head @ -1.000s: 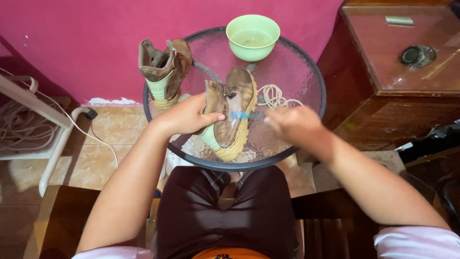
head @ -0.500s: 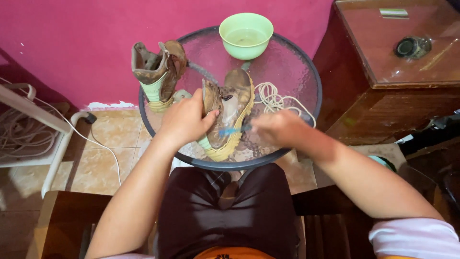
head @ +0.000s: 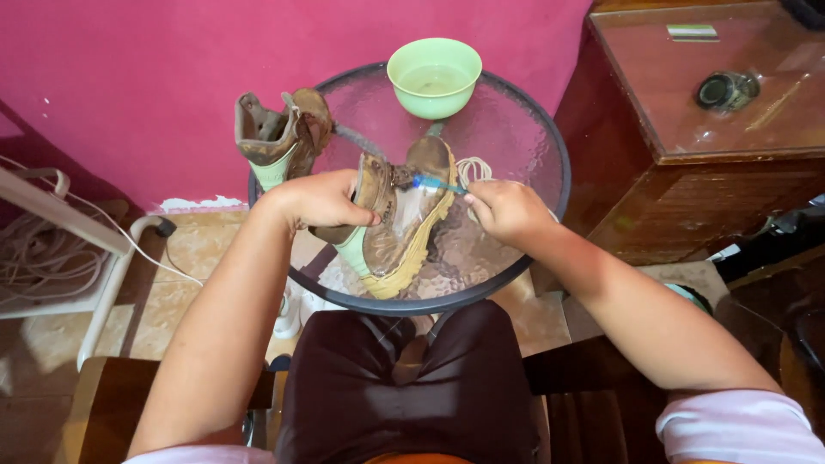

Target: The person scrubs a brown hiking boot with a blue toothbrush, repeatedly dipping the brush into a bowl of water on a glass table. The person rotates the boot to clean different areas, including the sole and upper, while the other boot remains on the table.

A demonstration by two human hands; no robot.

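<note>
A muddy brown boot (head: pixel 404 219) with a pale yellow sole lies on its side on the round glass table (head: pixel 516 129). My left hand (head: pixel 322 199) grips its ankle and steadies it. My right hand (head: pixel 507 209) holds a blue toothbrush (head: pixel 434 183), its bristle end pressed against the boot's upper near the laces. A second muddy boot (head: pixel 279 137) stands upright at the table's left rim. A green bowl (head: pixel 434 76) sits at the far edge.
Loose pale laces (head: pixel 471 169) lie on the glass beside my right hand. A dark wooden cabinet (head: pixel 713 129) stands close on the right, and a pink wall is behind. A white metal frame and cords (head: pixel 51 249) sit on the tiled floor at left.
My left hand slid down the boot's ankle. The toothbrush now rests higher on the upper, near the laces. The camera view shifted slightly.
</note>
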